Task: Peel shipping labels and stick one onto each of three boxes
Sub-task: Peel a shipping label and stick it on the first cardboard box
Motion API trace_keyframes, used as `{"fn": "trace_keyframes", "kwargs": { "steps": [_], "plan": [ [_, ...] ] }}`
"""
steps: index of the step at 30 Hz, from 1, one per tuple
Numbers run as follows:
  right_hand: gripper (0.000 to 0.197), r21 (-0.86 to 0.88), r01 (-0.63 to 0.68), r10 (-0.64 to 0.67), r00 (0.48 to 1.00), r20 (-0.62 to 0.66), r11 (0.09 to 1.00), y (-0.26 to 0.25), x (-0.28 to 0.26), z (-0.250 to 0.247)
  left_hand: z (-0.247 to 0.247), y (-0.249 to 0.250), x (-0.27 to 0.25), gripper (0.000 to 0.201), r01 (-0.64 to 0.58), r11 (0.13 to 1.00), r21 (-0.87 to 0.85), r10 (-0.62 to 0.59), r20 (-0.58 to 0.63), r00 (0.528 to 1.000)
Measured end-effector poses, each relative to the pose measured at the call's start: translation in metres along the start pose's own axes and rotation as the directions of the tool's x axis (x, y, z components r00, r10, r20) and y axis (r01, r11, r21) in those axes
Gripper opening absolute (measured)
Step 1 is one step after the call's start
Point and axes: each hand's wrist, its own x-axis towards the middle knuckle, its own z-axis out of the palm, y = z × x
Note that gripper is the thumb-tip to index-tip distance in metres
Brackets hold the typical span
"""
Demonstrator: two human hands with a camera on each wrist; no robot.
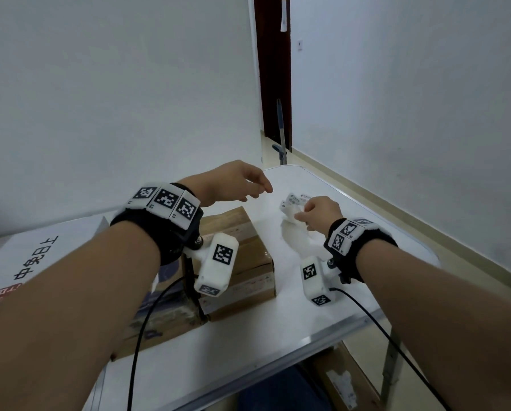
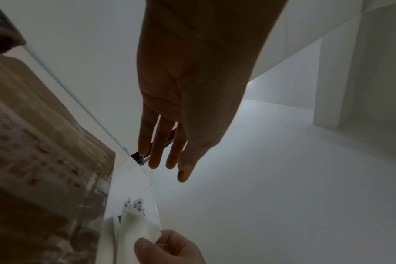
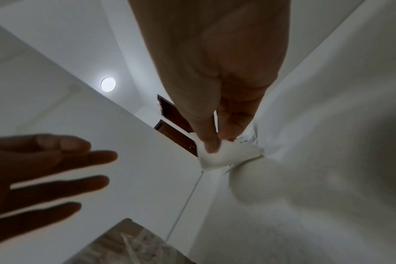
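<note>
Head view, our right hand (image 1: pixel 319 213) pinching the shipping labels (image 1: pixel 292 203) by thumb and fingers, our left hand (image 1: pixel 233 182) empty, fingers loosely spread, cardboard box (image 1: pixel 248 262) beneath its wrist.

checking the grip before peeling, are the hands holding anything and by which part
The right hand pinches the labels at their near corner, thumb against fingers. The left hand holds nothing, its fingers straight above the table.
</note>
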Motion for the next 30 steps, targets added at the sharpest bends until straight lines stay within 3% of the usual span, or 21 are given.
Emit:
{"fn": "trace_keyframes", "kwargs": {
  "steps": [2, 5, 8, 12, 16, 19, 25, 30],
  "plan": [
    [0.005, 0.035, -0.023, 0.023, 1.000, -0.007, 0.999, 0.002, -0.003, -0.003, 0.003, -0.001, -0.002, 0.019, 0.009, 0.999, -0.032, -0.009, -0.004, 1.000],
    [0.003, 0.114, -0.061, 0.065, 0.997, -0.032, 0.992, 0.004, -0.007, -0.009, 0.009, 0.002, -0.003, 0.020, 0.008, 0.998, -0.055, -0.008, -0.008, 1.000],
    [0.027, 0.212, -0.104, 0.108, 0.994, -0.007, 0.972, 0.008, -0.006, -0.012, 0.017, 0.009, -0.002, 0.020, -0.013, 0.999, -0.048, 0.013, -0.006, 1.000],
    [0.039, 0.239, -0.152, 0.145, 0.988, 0.050, 0.959, 0.010, -0.008, -0.017, 0.025, 0.018, 0.004, 0.021, -0.025, 0.999, -0.030, 0.025, -0.010, 1.000],
    [0.021, 0.407, -0.150, 0.144, 0.988, 0.046, 0.901, 0.014, -0.007, -0.023, 0.029, 0.021, 0.006, 0.020, -0.013, 0.999, -0.039, 0.012, -0.011, 1.000],
    [0.024, 0.435, -0.156, 0.164, 0.986, 0.019, 0.887, 0.011, -0.009, -0.021, 0.030, 0.021, 0.004, 0.020, -0.010, 0.999, -0.053, 0.009, -0.019, 1.000],
    [0.019, 0.282, 0.003, 0.001, 1.000, -0.015, 0.960, -0.004, -0.020, -0.013, 0.029, 0.015, 0.000, 0.019, -0.004, 0.994, -0.108, -0.002, -0.058, 0.998],
    [0.011, 0.233, 0.092, -0.079, 0.995, -0.067, 0.968, -0.005, -0.029, -0.010, 0.034, 0.011, -0.003, 0.019, -0.003, 0.993, -0.121, -0.006, -0.073, 0.997]
  ]
}}
